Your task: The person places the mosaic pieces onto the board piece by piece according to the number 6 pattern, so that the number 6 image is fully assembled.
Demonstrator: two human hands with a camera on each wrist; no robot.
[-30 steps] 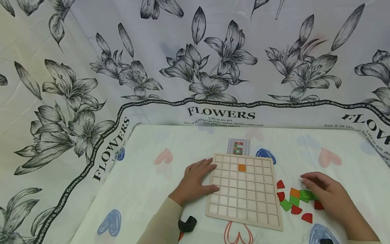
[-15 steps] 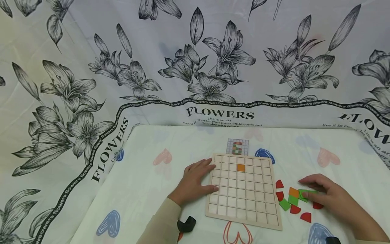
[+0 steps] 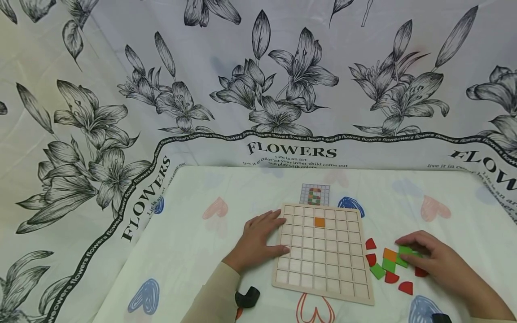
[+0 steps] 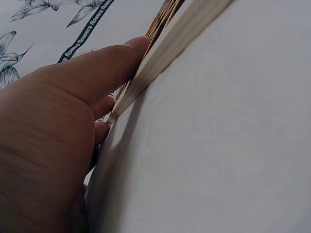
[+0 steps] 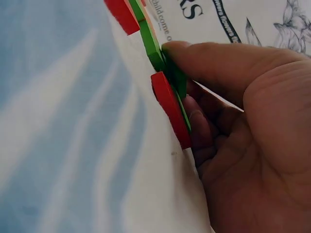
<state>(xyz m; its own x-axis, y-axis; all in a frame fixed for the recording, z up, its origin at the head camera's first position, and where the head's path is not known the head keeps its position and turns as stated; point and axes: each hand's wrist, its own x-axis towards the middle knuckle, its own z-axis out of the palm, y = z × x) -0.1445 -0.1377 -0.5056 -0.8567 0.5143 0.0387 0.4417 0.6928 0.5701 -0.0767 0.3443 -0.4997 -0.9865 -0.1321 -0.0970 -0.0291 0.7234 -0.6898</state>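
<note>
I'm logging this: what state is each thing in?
Board: flat, one cell filled.
Orange square: set in the board.
Other orange square: loose.
Card: pattern up, beyond the board.
Red pieces: loose, beside the board.
Green piece: pinched by right hand.
Left hand: touching board's left edge.

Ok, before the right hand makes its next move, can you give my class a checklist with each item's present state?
1. Square wooden grid board steadied: ok, the left hand touches its left edge.
2. Small printed pattern card readable from here: ok, its coloured figure shows beyond the board.
3. Green square tile pinched: ok, between the right hand's thumb and fingers.
4. That tile clear of the pile: cannot tell, fingers hide it.
5. Cells free: ok, only one orange square tile sits in the grid.
6. Loose tiles all separated: not ok, several touch or overlap.
</note>
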